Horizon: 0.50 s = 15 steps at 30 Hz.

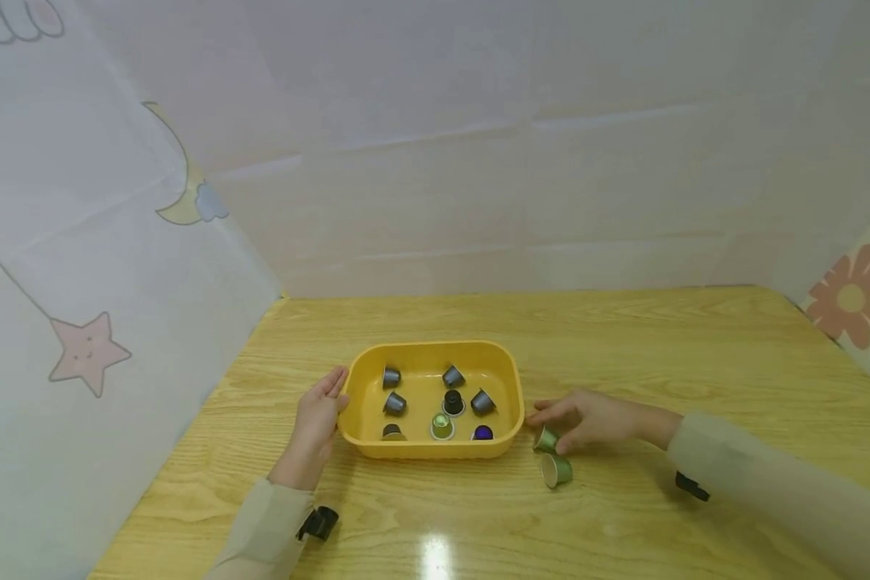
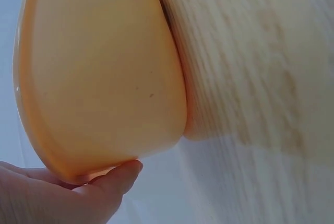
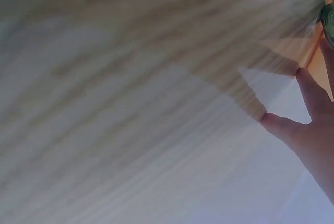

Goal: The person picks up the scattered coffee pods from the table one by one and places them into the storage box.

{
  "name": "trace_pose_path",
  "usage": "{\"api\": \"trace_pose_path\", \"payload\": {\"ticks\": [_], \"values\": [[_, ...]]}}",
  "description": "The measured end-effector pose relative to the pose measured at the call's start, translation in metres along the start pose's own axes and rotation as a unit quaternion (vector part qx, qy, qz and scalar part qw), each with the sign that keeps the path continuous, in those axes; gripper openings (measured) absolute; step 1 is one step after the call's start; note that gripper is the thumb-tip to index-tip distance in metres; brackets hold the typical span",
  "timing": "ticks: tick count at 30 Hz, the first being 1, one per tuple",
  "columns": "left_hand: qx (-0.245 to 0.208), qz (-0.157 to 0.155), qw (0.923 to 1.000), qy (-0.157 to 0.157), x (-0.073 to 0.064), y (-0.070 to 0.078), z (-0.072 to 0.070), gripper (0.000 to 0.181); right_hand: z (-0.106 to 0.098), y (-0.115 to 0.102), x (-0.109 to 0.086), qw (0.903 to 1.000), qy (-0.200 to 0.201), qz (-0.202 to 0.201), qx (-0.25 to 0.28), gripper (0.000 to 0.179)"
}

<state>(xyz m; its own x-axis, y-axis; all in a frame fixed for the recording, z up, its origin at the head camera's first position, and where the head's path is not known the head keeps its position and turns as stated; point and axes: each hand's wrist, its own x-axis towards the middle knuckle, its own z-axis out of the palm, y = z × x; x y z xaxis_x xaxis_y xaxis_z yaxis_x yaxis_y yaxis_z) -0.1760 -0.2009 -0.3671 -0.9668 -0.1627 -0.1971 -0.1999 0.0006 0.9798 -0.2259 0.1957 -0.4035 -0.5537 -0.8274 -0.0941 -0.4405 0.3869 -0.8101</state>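
A yellow plastic tray [image 1: 438, 451] holds several coffee capsules, among them grey ones [image 1: 482, 402], a black one [image 1: 453, 401], a light green one [image 1: 442, 426] and a purple one [image 1: 482, 432]. My left hand [image 1: 317, 415] grips the tray's left end; in the left wrist view its thumb [image 2: 125, 174] lies against the tray wall [image 2: 104, 78]. Right of the tray, my right hand [image 1: 590, 417] is spread beside a green capsule [image 1: 545, 440], thumb and fingers apart. A second green capsule [image 1: 557, 470] lies on its side just nearer me. Whether the right fingertips touch a capsule is unclear.
The wooden table [image 1: 660, 338] runs back to a pale hanging sheet [image 1: 435, 201]. Another printed sheet [image 1: 116, 242] borders the left side, and a flower print [image 1: 851, 296] shows at the right. Black straps [image 1: 319, 524] sit at the wrists.
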Motion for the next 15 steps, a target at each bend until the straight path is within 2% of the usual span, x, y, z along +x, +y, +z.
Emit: {"api": "trace_pose_path", "payload": {"ticks": [7, 11, 15], "values": [[0.001, -0.008, 1.0, 0.003, 0.0006, -0.0004, -0.0003, 0.054, 0.0025, -0.0009, 0.0017, 1.0, 0.008, -0.003, 0.001, 0.048], [0.004, -0.003, 1.0, 0.0, 0.0, -0.0013, -0.0007, 0.054, 0.0017, -0.0001, -0.0001, 0.9995, 0.027, -0.011, -0.009, 0.05], [0.005, 0.0, 1.0, -0.001, -0.0004, -0.0008, -0.0006, 0.054, -0.0011, 0.001, -0.0025, 0.999, 0.044, -0.008, 0.005, 0.051]]}}
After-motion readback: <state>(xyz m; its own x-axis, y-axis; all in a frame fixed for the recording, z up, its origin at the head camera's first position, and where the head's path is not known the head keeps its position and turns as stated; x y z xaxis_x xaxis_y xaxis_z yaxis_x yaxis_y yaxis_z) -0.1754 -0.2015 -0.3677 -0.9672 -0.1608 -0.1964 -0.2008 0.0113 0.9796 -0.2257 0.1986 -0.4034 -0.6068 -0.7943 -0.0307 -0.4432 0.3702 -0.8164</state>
